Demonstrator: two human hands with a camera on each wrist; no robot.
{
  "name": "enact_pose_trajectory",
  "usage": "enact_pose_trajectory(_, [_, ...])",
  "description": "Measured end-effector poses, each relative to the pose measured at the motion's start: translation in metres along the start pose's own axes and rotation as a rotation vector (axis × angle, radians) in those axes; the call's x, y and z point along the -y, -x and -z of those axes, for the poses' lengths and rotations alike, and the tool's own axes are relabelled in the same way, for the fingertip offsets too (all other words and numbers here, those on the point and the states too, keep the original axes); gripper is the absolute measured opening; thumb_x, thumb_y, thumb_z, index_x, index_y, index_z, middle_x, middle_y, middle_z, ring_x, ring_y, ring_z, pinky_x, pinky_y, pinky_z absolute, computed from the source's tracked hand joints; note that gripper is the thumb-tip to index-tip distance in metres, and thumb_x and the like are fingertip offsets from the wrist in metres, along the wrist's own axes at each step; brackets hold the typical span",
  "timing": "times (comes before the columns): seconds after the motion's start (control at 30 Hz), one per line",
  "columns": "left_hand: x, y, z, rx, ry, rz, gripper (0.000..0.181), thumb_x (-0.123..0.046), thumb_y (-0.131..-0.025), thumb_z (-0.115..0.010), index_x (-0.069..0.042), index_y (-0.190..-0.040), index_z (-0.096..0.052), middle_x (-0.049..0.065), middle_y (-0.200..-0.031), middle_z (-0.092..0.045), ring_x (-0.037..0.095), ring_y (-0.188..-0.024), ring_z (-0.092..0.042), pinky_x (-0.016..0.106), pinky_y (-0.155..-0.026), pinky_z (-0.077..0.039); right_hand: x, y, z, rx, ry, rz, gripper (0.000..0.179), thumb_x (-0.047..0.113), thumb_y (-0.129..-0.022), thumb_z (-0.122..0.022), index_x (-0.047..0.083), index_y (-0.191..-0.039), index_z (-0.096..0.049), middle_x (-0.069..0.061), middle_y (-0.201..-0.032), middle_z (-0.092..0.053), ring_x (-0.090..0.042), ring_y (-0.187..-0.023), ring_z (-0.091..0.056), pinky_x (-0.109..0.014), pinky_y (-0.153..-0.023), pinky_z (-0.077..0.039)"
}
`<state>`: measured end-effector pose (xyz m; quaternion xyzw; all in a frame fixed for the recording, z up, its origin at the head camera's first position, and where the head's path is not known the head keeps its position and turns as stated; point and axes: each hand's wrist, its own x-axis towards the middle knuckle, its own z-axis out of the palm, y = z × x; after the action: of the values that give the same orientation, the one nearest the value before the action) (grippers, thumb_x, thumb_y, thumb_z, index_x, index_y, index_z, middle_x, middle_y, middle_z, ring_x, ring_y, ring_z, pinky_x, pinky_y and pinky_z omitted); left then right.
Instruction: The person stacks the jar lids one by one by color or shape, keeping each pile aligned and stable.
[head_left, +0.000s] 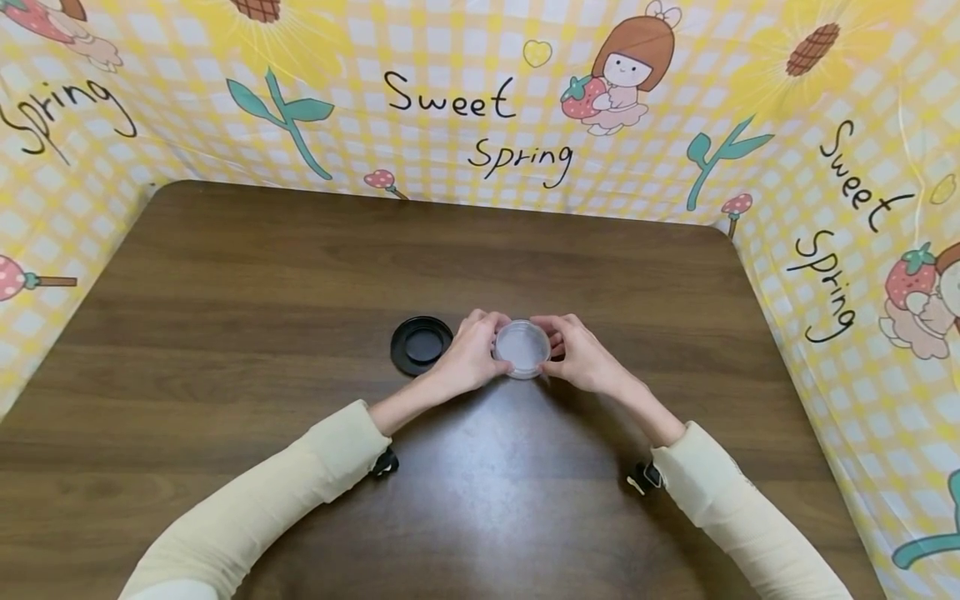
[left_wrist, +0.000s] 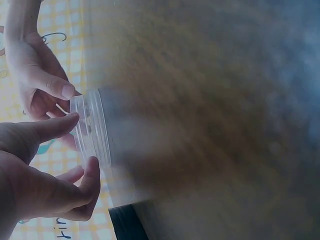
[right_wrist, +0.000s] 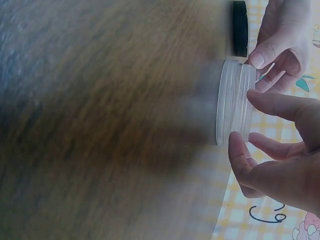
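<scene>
A low, clear plastic round container point(head_left: 522, 350) stands on the wooden table between the two hands. Ridged bands run around its side point(left_wrist: 95, 130) in the left wrist view, and its base sits at the tabletop. The left hand point(head_left: 471, 355) holds it from the left, with thumb at the near side and fingers around the far side. From the right, the right hand point(head_left: 587, 358) grips the same container, thumb near the front edge and fingers curled behind. In the right wrist view the fingertips point(right_wrist: 236, 142) lie against its ridged wall.
Just left of the left hand, a black round disc point(head_left: 401, 357) with a raised inner ring lies on the brown wooden table point(head_left: 247, 275). A yellow checked cloth point(head_left: 465, 50) printed with flowers and words walls off the back and sides.
</scene>
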<state>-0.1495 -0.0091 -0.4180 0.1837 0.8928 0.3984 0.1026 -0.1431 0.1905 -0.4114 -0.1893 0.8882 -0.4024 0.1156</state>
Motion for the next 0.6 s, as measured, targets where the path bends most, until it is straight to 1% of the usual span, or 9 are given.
enact_pose_trajectory(0.13, [-0.0001,-0.0008,-0.0004,0.005,-0.003,0.008,0.059,-0.006,-0.074,-0.083,0.003,-0.126,-0.055,0.017,-0.116,-0.050,0.029,-0.105,-0.047,0.038,-0.087,-0.045,0.0001,-0.0002,0.0008,0.011,-0.002,0.006,0.064,-0.010,-0.077,-0.073,-0.010,-0.134,-0.046,-0.027,-0.113,-0.044,-0.033,-0.092,-0.060,-0.035,-0.079,-0.054])
enact_pose_trajectory(0.23, [0.0006,-0.0013,-0.0013,0.006,-0.002,-0.001,0.062,-0.006,-0.075,-0.082,0.005,-0.129,-0.053,0.018,-0.117,-0.050,0.029,-0.106,-0.048,0.037,-0.087,-0.046,-0.0019,-0.0003,0.0009,0.015,-0.005,0.011,0.064,-0.009,-0.077,-0.073,-0.012,-0.134,-0.046,-0.028,-0.114,-0.043,-0.034,-0.092,-0.060,-0.034,-0.079,-0.054])
enact_pose_trajectory(0.4, [0.0027,-0.0004,-0.0037,0.015,0.009,-0.018,0.066,-0.007,-0.075,-0.083,0.005,-0.132,-0.052,0.019,-0.122,-0.048,0.029,-0.107,-0.048,0.036,-0.086,-0.047,-0.0023,0.0017,0.0010,0.014,-0.006,-0.006,0.064,-0.009,-0.078,-0.073,-0.011,-0.135,-0.045,-0.027,-0.115,-0.042,-0.034,-0.092,-0.060,-0.033,-0.079,-0.054])
enact_pose_trajectory(0.47, [0.0033,0.0004,-0.0036,0.012,0.006,-0.021,0.067,-0.008,-0.075,-0.083,0.004,-0.132,-0.052,0.020,-0.124,-0.046,0.031,-0.109,-0.047,0.038,-0.088,-0.046,-0.0015,0.0024,0.0009,0.000,-0.006,-0.012,0.063,-0.007,-0.079,-0.073,-0.010,-0.136,-0.045,-0.027,-0.115,-0.042,-0.033,-0.093,-0.060,-0.034,-0.079,-0.054])
enact_pose_trajectory(0.6, [0.0031,0.0017,0.0016,-0.009,0.001,-0.017,0.066,-0.018,-0.078,-0.081,0.003,-0.134,-0.052,0.021,-0.126,-0.046,0.034,-0.112,-0.043,0.042,-0.090,-0.042,-0.0027,0.0027,0.0028,-0.062,0.019,-0.017,0.057,0.000,-0.083,-0.072,-0.009,-0.134,-0.048,-0.027,-0.116,-0.044,-0.032,-0.093,-0.059,-0.037,-0.078,-0.054])
